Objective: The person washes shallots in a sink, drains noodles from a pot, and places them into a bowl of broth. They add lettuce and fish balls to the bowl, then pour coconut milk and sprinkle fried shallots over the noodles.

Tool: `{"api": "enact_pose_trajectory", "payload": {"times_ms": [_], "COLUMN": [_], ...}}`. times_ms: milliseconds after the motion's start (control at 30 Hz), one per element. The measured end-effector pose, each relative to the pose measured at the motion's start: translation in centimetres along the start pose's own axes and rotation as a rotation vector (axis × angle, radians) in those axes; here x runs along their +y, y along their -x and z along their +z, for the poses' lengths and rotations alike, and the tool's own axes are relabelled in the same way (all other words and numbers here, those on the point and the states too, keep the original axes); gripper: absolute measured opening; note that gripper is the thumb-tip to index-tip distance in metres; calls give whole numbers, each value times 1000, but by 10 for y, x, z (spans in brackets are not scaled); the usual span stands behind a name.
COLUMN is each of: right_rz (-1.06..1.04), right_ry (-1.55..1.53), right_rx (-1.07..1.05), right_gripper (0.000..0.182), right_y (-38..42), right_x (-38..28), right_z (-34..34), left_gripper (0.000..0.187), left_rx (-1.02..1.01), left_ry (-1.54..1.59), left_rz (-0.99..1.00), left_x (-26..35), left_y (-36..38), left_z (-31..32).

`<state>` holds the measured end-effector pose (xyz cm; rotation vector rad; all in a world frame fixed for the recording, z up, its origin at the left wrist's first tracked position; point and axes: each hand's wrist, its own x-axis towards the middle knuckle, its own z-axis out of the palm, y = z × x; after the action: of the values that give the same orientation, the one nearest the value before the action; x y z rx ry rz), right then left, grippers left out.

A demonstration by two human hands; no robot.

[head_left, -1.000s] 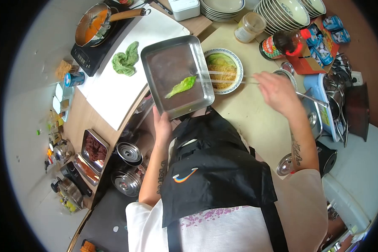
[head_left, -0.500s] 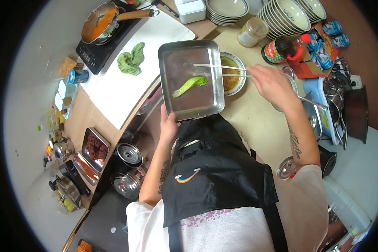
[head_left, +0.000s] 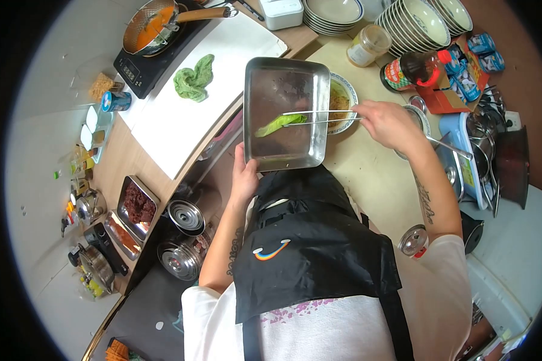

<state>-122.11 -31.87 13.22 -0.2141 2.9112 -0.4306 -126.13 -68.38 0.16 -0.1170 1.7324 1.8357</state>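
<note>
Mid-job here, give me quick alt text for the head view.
A person's left hand grips a metal tray while the right hand holds two thin prongs at a green leaf inside it. A bowl, partly hidden by the tray, shows to its right; a green cloth lies left.

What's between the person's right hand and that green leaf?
In the head view, two thin prongs stretch from the right hand to the green leaf, passing over the bowl and tray rim.

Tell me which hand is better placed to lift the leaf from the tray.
Likely the right: the right hand holds the two-pronged utensil, its tips at the green leaf. The left hand is occupied, holding the metal tray near a corner.
</note>
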Motion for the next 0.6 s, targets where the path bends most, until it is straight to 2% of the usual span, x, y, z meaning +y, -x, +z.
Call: {"api": "enact_pose_trajectory", "payload": {"times_ms": [233, 333, 400, 433, 500, 600], "right_rz": [31, 92, 176, 181, 323, 365], "right_ry": [-32, -142, -230, -230, -255, -166], "right_rx": [-15, 38, 79, 80, 76, 97], "right_gripper": [20, 21, 23, 23, 23, 24], "right_y": [14, 30, 44, 49, 60, 70], "right_x": [2, 7, 13, 15, 21, 50], "right_z": [14, 6, -3, -9, -17, 2], "left_gripper": [49, 49, 47, 46, 45, 46], "left_rx": [62, 119, 109, 122, 153, 208], "left_ry": [42, 114, 57, 57, 58, 91], "left_rz": [-64, -40, -18, -39, -55, -55], "left_x": [22, 29, 19, 21, 17, 8], "left_y": [11, 14, 13, 16, 20, 23], "left_z": [8, 11, -5, -8, -16, -25]}}
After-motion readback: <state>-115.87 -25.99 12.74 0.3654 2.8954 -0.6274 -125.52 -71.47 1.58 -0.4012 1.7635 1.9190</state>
